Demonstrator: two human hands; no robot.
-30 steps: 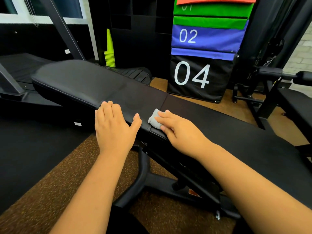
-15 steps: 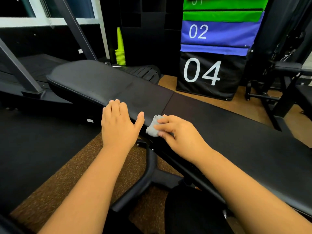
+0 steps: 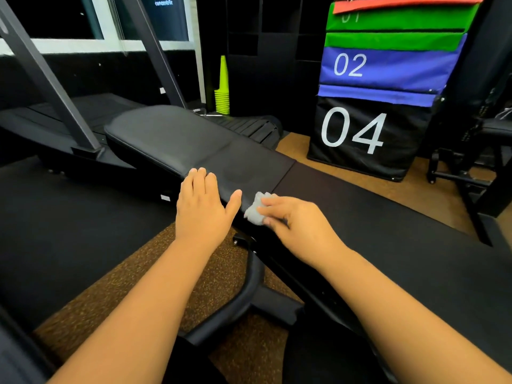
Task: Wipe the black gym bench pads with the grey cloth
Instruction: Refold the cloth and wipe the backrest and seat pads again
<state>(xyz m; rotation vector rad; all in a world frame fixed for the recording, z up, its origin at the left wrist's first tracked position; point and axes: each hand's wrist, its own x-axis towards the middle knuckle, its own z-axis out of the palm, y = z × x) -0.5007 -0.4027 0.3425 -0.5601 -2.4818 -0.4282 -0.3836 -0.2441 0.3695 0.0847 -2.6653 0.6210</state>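
Your right hand (image 3: 297, 221) pinches the grey cloth (image 3: 256, 207), bunched into a small wad between thumb and fingertips, at the near edge of the bench, right by the seam (image 3: 284, 176) where the two black pads meet. The wad sticks out to the left of your fingers and touches the pad edge there. Your left hand (image 3: 203, 209) lies flat and relaxed, fingers straight, on the near edge of the left pad (image 3: 177, 137), its thumb just beside the cloth.

What could go wrong from here, as a judgement: balled this tight, the cloth puts only a small patch on the vinyl, so a stroke may leave unwiped strips across the wide right pad (image 3: 388, 217). A light fingertip pinch could also let the wad roll out and drop over the near edge to the floor (image 3: 116, 284) (it sits right at the lip). The seam is a spot a quick pass may skip. Your left thumb is close enough to be bumped by a leftward stroke.

Outward from the bench: a treadmill (image 3: 83, 112) at far left, a stack of yellow-green cones (image 3: 222, 90) behind, and stacked soft plyo boxes (image 3: 368, 128) marked 02 and 04 at far right.
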